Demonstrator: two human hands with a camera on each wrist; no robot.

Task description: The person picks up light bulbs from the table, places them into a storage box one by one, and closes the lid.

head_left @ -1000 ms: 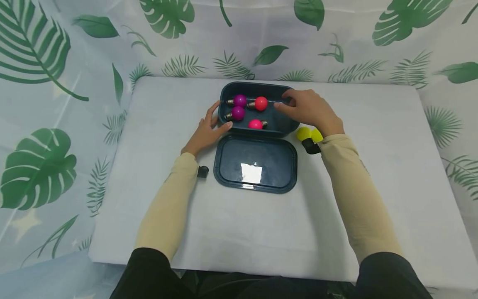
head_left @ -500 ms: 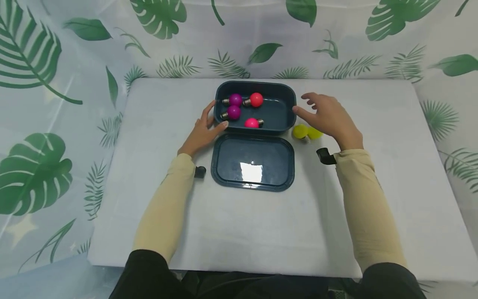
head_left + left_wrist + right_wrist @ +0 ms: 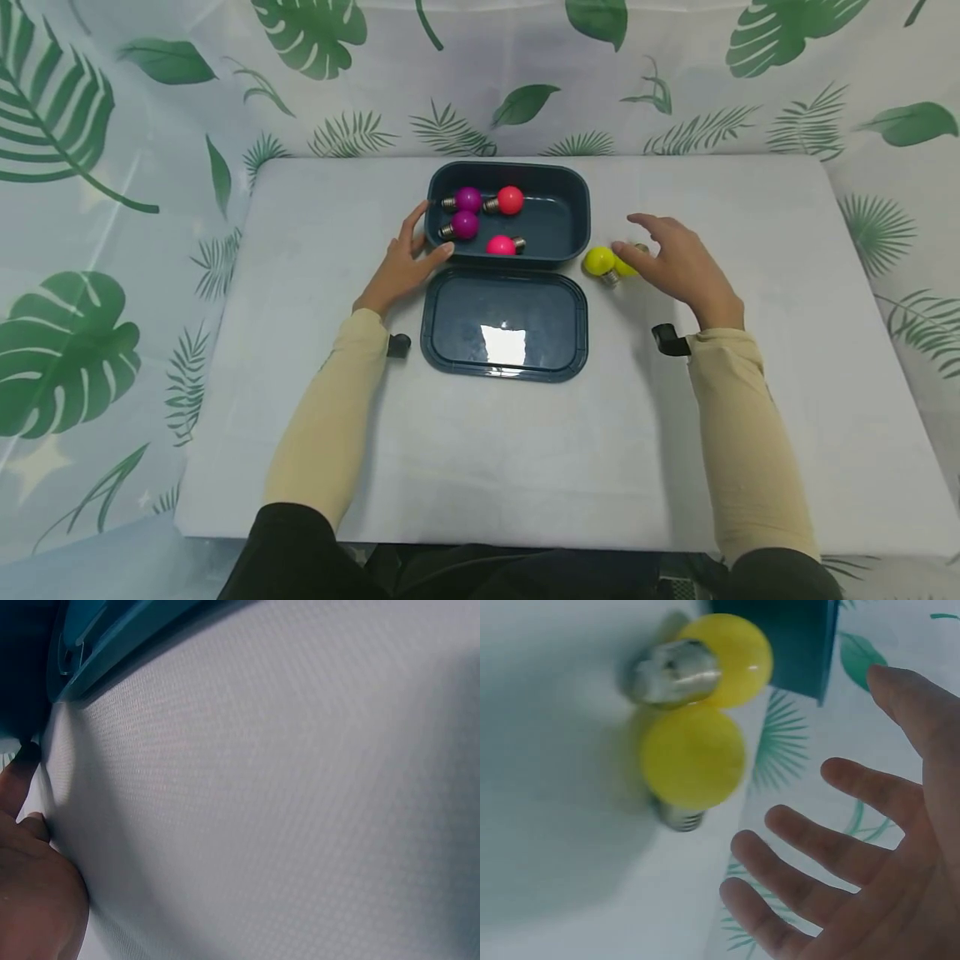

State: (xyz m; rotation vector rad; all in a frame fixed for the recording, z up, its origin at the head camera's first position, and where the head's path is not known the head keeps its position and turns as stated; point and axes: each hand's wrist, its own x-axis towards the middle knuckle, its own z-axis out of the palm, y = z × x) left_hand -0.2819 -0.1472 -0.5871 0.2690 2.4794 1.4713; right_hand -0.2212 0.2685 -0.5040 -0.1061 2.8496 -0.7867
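A dark blue lunchbox-like box (image 3: pixel 558 229) stands uncovered at the back of the table. Inside lie two purple bulbs (image 3: pixel 465 225), a red bulb (image 3: pixel 511 200) and a pink bulb (image 3: pixel 500 245), all with metal screw bases. My left hand (image 3: pixel 397 271) touches the box's left end, its thumb by the near left corner and fingers along the side. Outside the box's right end, two yellow bulbs (image 3: pixel 599 261) rest on the table. Spread above them is my right hand (image 3: pixel 678 265), holding nothing; in the right wrist view its fingers (image 3: pixel 817 847) are apart from both bulbs.
The box's dark blue lid (image 3: pixel 504 325) lies flat just in front of the box. A white cloth covers the table (image 3: pixel 525 467). Behind it hangs a leaf-patterned curtain (image 3: pixel 450 75). Black wrist cameras (image 3: pixel 670 340) stick out from both sleeves.
My right hand has left the inside of the box, moving right and toward me, and now hovers over the yellow bulbs. The left hand stays at the box's left end.
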